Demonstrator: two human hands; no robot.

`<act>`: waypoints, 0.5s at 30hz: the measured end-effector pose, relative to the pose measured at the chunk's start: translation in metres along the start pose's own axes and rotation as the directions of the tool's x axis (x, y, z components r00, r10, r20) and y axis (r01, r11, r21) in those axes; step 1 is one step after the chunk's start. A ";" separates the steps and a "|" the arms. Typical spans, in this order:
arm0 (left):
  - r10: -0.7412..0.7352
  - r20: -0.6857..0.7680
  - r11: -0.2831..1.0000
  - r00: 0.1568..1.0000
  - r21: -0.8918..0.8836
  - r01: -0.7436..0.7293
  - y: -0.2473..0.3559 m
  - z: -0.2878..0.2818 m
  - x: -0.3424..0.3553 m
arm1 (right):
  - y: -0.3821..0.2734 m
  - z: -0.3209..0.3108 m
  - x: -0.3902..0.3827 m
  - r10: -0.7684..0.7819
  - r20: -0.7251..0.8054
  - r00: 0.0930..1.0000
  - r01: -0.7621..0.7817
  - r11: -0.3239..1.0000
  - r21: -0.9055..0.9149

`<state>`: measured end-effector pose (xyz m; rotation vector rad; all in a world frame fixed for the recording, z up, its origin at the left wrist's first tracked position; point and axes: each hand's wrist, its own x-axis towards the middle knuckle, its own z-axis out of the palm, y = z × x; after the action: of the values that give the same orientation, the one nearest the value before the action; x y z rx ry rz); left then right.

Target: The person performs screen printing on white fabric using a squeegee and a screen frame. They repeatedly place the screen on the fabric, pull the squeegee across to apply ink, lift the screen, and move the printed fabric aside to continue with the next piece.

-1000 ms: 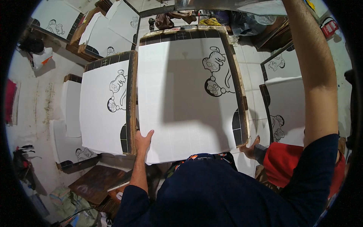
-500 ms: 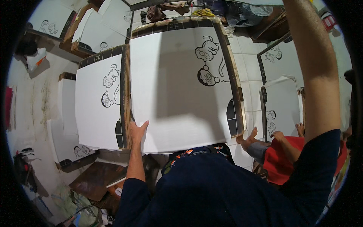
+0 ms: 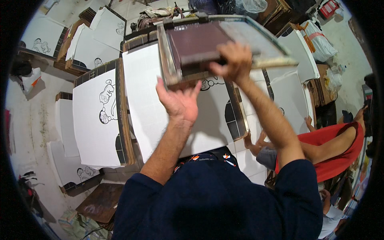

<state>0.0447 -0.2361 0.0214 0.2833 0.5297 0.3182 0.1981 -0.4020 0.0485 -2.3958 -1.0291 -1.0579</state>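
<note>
A screen-printing frame (image 3: 271, 63) with dark ink on its mesh is held tilted above a board covered in white cloth (image 3: 146, 80). My left hand (image 3: 182, 105) is at the frame's near left edge, palm up, with the thumb and an outer finger spread; the middle fingers are partly hidden at the edge. Blurred by motion, my right hand (image 3: 236, 62) is over the mesh, its thumb and fingers around what looks like a dark squeegee handle (image 3: 196, 67). Beneath the frame, part of a black line drawing of cartoon animals (image 3: 211, 83) shows on the cloth.
To the left stands another cloth-covered board (image 3: 94, 120) with the same drawing; more boards (image 3: 292, 98) stand on the right. A person in red (image 3: 334, 150) sits close by at the right. Rags (image 3: 154, 20) and plastic bags (image 3: 252, 6) lie beyond the frame.
The printing frame has come into view over the board. My right arm has swung down and inward from its raised position, and my left hand has moved from the board's left edge to the frame.
</note>
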 end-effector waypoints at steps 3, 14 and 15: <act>-0.177 -0.330 0.976 0.927 0.061 0.208 -0.018 -0.038 0.011 | -0.027 0.022 -0.085 0.070 0.232 0.970 -0.098 0.989 0.113; 0.315 0.378 -0.473 0.870 0.858 -0.202 -0.041 -0.211 0.038 | -0.014 0.101 -0.126 0.067 0.641 0.765 -0.197 0.971 0.134; 0.191 0.555 -0.664 0.809 0.681 -0.310 -0.039 -0.212 0.040 | -0.006 0.106 -0.115 0.068 0.654 0.753 -0.214 0.966 0.146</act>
<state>-0.0269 -0.2192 -0.1847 2.6222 0.4544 0.3448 0.1937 -0.3968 -0.1079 -2.6455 -1.0583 -0.0182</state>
